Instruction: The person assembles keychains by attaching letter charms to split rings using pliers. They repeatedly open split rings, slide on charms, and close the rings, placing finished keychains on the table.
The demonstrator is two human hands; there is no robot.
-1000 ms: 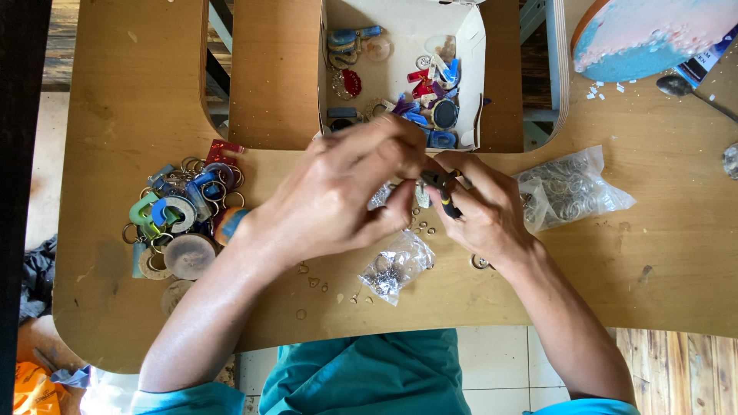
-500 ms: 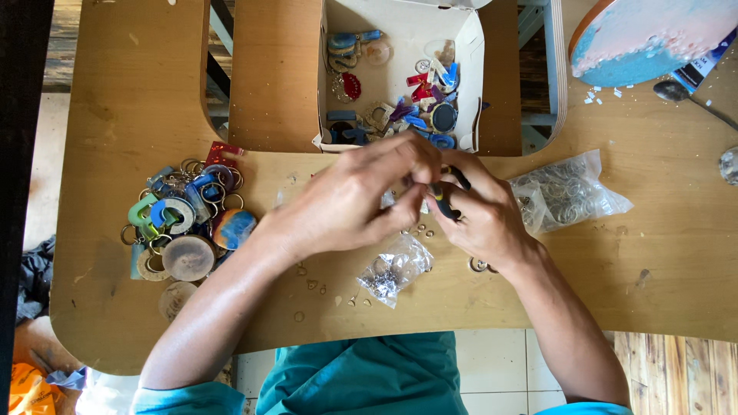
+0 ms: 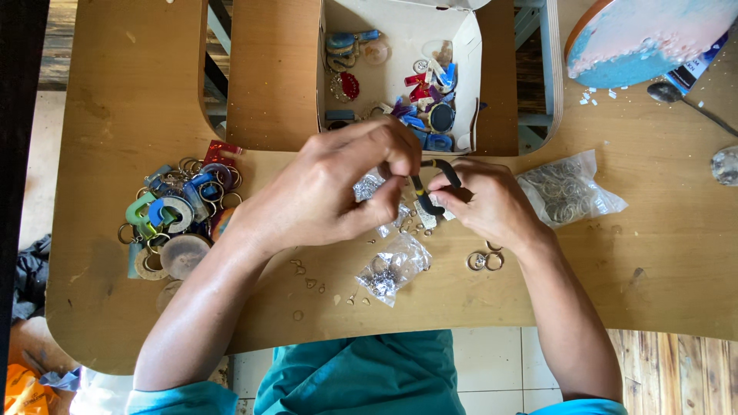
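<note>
While both hands meet at frame centre, right hand (image 3: 492,204) is clenched around small black-and-yellow pliers (image 3: 427,188), handles looping out above its fingers. Left hand (image 3: 334,192) is pinched shut, thumb and fingertips pressed on some tiny piece right at the plier tip; the piece itself is hidden, cannot tell what it is. Just below the hands: small clear bag of metal chain bits (image 3: 390,269), plus loose rings and little links scattered on the wooden table (image 3: 653,292). Pair of split rings (image 3: 484,261) sits beside the right wrist. Larger clear bag of key rings (image 3: 569,192) lies right of centre, touching nothing. Pile of finished keychains (image 3: 173,219), blue, green, red and wood discs, at left. Open white cardboard box (image 3: 469,77) with more coloured charms at top centre. Blue-pink round slab (image 3: 646,34) and a spoon (image 3: 680,100) at upper right.
</note>
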